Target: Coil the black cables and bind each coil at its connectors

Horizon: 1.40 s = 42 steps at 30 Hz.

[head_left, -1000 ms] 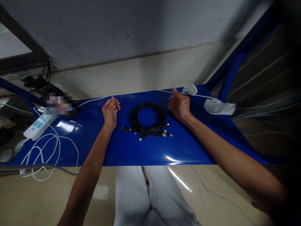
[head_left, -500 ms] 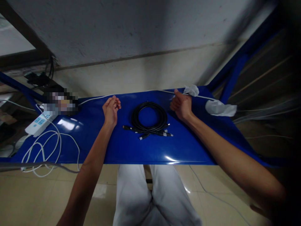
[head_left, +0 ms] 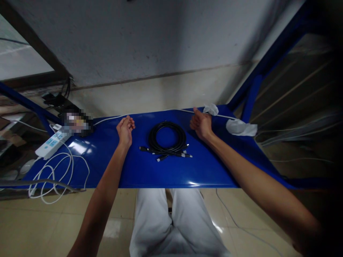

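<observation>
A coil of black cables lies on the blue table, between my two hands. Its several plug ends are bunched at the near side, some with pale or clear tips. To its left, my left hand rests on the surface with the fingers curled in and nothing visible in them. On the other side my right hand is closed in a loose fist, thumb pointing up. Neither hand touches the coil. Just behind the right hand is a crumpled white plastic piece.
A white power strip and loops of white cord occupy the left end, beside a blurred-out object. A white cable runs along the back edge by the wall. More white plastic lies right, near the blue frame post.
The view has shifted slightly, so the whole table appears a little lower. Both hands hold nearly the same poses, and the cable coil stays where it was.
</observation>
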Each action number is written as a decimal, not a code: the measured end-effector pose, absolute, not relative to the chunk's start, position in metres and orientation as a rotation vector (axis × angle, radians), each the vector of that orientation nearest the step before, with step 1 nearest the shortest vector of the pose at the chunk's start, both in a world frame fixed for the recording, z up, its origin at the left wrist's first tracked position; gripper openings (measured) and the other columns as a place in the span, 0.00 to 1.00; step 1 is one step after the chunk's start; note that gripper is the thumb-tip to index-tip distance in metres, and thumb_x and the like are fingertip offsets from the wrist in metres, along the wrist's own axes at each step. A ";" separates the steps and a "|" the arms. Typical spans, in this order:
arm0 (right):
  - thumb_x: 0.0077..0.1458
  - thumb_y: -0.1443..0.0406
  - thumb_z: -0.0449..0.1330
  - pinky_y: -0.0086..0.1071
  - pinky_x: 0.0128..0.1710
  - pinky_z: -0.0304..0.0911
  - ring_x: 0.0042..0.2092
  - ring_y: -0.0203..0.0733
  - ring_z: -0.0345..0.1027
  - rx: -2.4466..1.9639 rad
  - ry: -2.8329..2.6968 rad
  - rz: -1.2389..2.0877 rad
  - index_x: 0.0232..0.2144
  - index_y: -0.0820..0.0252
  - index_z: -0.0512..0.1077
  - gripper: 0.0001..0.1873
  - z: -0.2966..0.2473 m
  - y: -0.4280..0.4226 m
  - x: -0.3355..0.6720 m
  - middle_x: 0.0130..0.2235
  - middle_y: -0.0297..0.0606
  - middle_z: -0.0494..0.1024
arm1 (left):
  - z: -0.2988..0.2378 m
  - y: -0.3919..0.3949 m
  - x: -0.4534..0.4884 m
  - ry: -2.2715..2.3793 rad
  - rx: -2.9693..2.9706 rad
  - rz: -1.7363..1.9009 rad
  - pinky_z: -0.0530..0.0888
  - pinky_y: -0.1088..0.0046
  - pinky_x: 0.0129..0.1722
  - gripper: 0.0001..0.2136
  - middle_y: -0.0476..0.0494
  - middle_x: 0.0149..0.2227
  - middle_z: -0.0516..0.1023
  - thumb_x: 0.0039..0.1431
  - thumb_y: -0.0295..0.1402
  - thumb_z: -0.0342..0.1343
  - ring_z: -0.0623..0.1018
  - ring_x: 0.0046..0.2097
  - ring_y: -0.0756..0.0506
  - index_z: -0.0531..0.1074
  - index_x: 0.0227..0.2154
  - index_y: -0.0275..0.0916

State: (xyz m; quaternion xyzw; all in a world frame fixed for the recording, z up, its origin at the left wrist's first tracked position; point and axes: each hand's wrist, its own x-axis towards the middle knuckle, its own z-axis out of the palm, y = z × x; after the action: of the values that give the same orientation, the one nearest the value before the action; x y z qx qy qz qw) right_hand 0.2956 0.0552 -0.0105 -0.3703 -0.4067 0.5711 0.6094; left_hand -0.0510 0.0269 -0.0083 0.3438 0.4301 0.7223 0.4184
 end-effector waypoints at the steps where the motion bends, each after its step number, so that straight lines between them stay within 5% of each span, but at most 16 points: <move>1: 0.55 0.44 0.74 0.30 0.15 0.37 0.17 0.29 0.40 -0.854 -0.939 1.322 0.17 0.53 0.49 0.41 -0.011 0.055 0.295 0.16 0.23 0.48 | -0.009 0.028 -0.051 1.078 0.860 1.812 0.68 0.74 0.30 0.16 0.47 0.31 0.76 0.59 0.44 0.73 0.72 0.29 0.51 0.76 0.32 0.38; 42: 0.59 0.43 0.70 0.27 0.13 0.40 0.17 0.28 0.41 -0.863 -0.912 1.246 0.20 0.53 0.47 0.40 -0.011 0.047 0.285 0.16 0.23 0.48 | -0.011 0.021 -0.050 1.101 0.892 1.820 0.68 0.75 0.30 0.16 0.48 0.31 0.75 0.58 0.45 0.72 0.73 0.29 0.52 0.76 0.34 0.37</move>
State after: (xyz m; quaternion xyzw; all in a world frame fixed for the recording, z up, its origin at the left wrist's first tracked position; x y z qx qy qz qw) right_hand 0.2851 0.0468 -0.0110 -0.3776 -0.3987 0.5450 0.6337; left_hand -0.0496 0.0211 -0.0113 0.3536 0.4361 0.7214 0.4053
